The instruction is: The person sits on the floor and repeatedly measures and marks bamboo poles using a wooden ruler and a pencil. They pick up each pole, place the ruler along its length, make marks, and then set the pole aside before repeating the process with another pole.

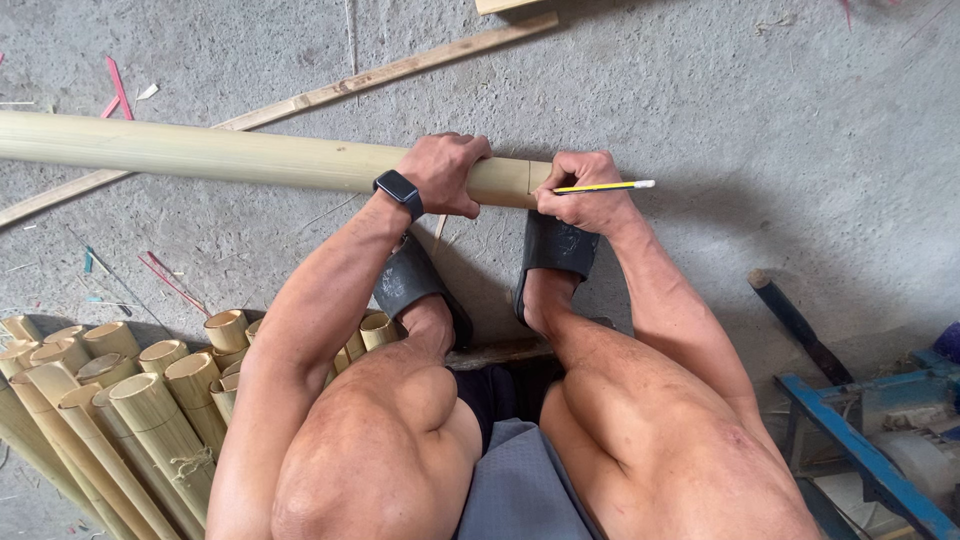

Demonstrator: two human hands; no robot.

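A long pale-green bamboo pole (230, 152) is laid across the grey concrete floor (780, 90), just beyond two dark rubber sandals (555, 245). Near its right end the pole is gripped from above by the left hand (445, 172), fingers curled together over it; a black smartwatch (399, 190) is worn on that wrist. A yellow pencil (603, 186) is pinched in the fingers of the right hand (585, 190), which rests on the pole's end. Bundled cut bamboo tubes (120, 390) are stacked at lower left, and a thin wooden strip (330, 92) lies behind.
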